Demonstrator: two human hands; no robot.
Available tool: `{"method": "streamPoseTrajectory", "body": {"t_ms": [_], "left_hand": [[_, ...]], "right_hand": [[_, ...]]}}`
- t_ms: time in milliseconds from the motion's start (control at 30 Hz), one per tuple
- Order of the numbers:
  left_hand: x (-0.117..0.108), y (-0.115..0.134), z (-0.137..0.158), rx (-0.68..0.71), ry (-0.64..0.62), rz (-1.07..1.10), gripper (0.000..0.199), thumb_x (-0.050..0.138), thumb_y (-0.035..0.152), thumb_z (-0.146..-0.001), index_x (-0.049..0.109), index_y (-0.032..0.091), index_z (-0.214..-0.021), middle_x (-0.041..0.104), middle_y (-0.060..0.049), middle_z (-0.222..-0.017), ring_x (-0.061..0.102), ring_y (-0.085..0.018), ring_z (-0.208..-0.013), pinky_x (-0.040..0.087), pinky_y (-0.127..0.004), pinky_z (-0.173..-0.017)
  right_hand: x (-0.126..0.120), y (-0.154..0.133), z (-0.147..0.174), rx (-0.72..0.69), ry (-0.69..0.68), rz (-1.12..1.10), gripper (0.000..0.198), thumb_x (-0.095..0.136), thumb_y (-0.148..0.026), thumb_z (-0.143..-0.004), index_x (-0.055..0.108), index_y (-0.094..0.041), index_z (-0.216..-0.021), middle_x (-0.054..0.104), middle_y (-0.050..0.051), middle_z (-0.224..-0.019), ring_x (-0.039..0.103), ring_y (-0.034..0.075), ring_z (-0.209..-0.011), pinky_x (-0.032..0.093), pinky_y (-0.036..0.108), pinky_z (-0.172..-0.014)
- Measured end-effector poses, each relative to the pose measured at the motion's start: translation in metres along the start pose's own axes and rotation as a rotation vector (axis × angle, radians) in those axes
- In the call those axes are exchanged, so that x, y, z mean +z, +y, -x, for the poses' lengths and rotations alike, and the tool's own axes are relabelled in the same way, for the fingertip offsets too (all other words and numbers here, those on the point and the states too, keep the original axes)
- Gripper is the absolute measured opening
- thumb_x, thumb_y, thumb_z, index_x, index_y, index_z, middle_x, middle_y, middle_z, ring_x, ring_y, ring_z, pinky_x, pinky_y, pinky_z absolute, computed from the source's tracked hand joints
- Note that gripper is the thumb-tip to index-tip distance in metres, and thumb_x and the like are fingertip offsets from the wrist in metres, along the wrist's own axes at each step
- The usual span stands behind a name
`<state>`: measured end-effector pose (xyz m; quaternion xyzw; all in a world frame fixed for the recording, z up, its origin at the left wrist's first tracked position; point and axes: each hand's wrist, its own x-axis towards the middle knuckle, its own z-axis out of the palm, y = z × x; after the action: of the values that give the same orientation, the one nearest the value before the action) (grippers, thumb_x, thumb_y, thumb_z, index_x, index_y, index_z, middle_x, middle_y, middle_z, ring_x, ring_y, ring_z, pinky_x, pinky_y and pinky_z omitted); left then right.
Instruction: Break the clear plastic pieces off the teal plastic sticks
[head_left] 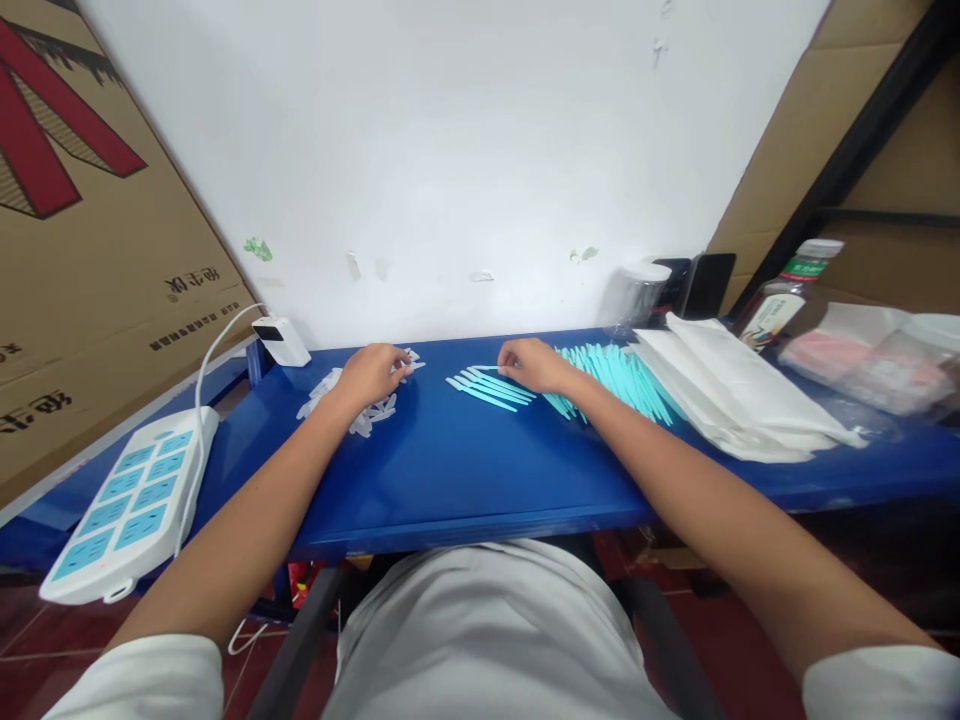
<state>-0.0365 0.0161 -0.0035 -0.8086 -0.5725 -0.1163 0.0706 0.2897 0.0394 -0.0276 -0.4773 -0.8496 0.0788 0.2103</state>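
Note:
On the left of the blue table [450, 470], my left hand [371, 378] is over a loose pile of small clear plastic pieces [366, 418]. Its thumb and fingertips pinch one clear piece [415, 366]. My right hand [531, 365] is closed at the fingertips on the end of a thin turquoise stick [487, 368]. Below it lies a slanted row of several similar turquoise sticks [491, 390], side by side. A larger heap of turquoise sticks [619, 378] spreads behind and right of my right wrist, partly covered by the forearm.
A white power strip [124, 510] with a cable and a small white box [281, 341] are at the left. To the right are white folded sheets [739, 390], a clear lidded jar [637, 292], a bottle [787, 290] and plastic packs [877, 355]. A white wall [465, 170] stands behind.

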Motion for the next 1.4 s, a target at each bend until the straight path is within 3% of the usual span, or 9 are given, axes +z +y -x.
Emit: {"method": "streamPoseTrajectory", "body": {"t_ms": [100, 200, 367, 533, 667, 833, 967, 1133, 1400], "left_hand": [[0.006, -0.004, -0.002, 0.025, 0.005, 0.002, 0.036, 0.060, 0.040, -0.096, 0.077, 0.018, -0.118, 0.077, -0.014, -0.113, 0.070, -0.031, -0.100, 0.048, -0.033, -0.078], [0.012, -0.005, -0.003, 0.035, -0.016, -0.013, 0.031, 0.062, 0.040, -0.094, 0.079, 0.021, -0.112, 0.076, -0.013, -0.108, 0.069, -0.031, -0.099, 0.047, -0.033, -0.077], [0.013, -0.008, -0.004, -0.004, -0.022, 0.019, 0.025, 0.066, 0.041, -0.091, 0.080, 0.023, -0.101, 0.077, -0.011, -0.098, 0.068, -0.030, -0.090, 0.044, -0.032, -0.072], [0.008, -0.019, -0.007, -0.042, -0.124, 0.145, 0.026, 0.073, 0.040, -0.082, 0.080, 0.024, -0.101, 0.078, -0.007, -0.094, 0.068, -0.025, -0.078, 0.042, -0.029, -0.064], [0.011, -0.026, -0.008, -0.090, -0.198, 0.238, 0.025, 0.071, 0.036, -0.079, 0.077, 0.023, -0.099, 0.078, -0.006, -0.094, 0.067, -0.023, -0.071, 0.041, -0.029, -0.060], [0.020, -0.027, -0.008, -0.010, -0.140, 0.215, 0.015, 0.064, 0.035, -0.082, 0.072, 0.023, -0.088, 0.075, -0.008, -0.089, 0.067, -0.025, -0.074, 0.042, -0.031, -0.064], [0.020, -0.031, -0.008, -0.005, -0.144, 0.188, 0.027, 0.063, 0.034, -0.084, 0.072, 0.022, -0.107, 0.074, -0.008, -0.092, 0.066, -0.024, -0.073, 0.042, -0.031, -0.064], [0.016, -0.036, -0.008, -0.036, -0.174, 0.124, 0.032, 0.066, 0.030, -0.081, 0.074, 0.021, -0.111, 0.074, -0.011, -0.102, 0.067, -0.025, -0.079, 0.043, -0.029, -0.065], [0.018, -0.030, -0.009, -0.011, -0.142, 0.134, 0.012, 0.067, 0.033, -0.086, 0.072, 0.022, -0.084, 0.073, -0.010, -0.089, 0.064, -0.025, -0.072, 0.038, -0.032, -0.061]], "right_hand": [[0.001, -0.003, 0.000, -0.025, -0.072, -0.065, 0.009, 0.070, -0.024, -0.092, 0.073, -0.017, -0.096, 0.078, 0.006, -0.094, 0.069, 0.019, -0.083, 0.045, 0.026, -0.070], [-0.006, -0.002, -0.001, -0.008, -0.064, -0.078, 0.012, 0.069, -0.028, -0.093, 0.074, -0.017, -0.095, 0.078, 0.007, -0.094, 0.069, 0.019, -0.083, 0.045, 0.026, -0.069], [-0.031, 0.003, 0.002, 0.163, 0.012, 0.146, 0.018, 0.070, -0.034, -0.092, 0.077, -0.018, -0.092, 0.078, 0.012, -0.093, 0.070, 0.024, -0.084, 0.044, 0.031, -0.068], [-0.046, -0.001, 0.010, 0.282, -0.200, 0.254, 0.029, 0.082, -0.047, -0.080, 0.076, -0.018, -0.081, 0.077, 0.015, -0.091, 0.069, 0.028, -0.079, 0.043, 0.033, -0.064], [-0.047, -0.010, 0.013, 0.305, -0.297, 0.248, 0.025, 0.080, -0.040, -0.082, 0.076, -0.016, -0.080, 0.074, 0.015, -0.084, 0.068, 0.026, -0.071, 0.041, 0.033, -0.059], [-0.048, -0.016, 0.014, 0.268, -0.333, 0.292, 0.013, 0.072, -0.026, -0.082, 0.078, -0.015, -0.080, 0.071, 0.012, -0.076, 0.065, 0.022, -0.065, 0.038, 0.032, -0.057], [-0.049, -0.014, 0.013, 0.243, -0.280, 0.255, 0.016, 0.067, -0.021, -0.084, 0.073, -0.017, -0.070, 0.068, 0.009, -0.069, 0.060, 0.019, -0.059, 0.033, 0.031, -0.054], [-0.046, -0.011, 0.009, 0.180, -0.130, 0.120, 0.018, 0.063, -0.024, -0.087, 0.068, -0.019, -0.071, 0.070, 0.008, -0.071, 0.061, 0.020, -0.064, 0.036, 0.031, -0.058], [-0.038, -0.009, 0.007, 0.078, -0.014, -0.034, 0.006, 0.063, -0.021, -0.087, 0.062, -0.019, -0.081, 0.076, 0.007, -0.080, 0.064, 0.019, -0.069, 0.038, 0.029, -0.060]]}}
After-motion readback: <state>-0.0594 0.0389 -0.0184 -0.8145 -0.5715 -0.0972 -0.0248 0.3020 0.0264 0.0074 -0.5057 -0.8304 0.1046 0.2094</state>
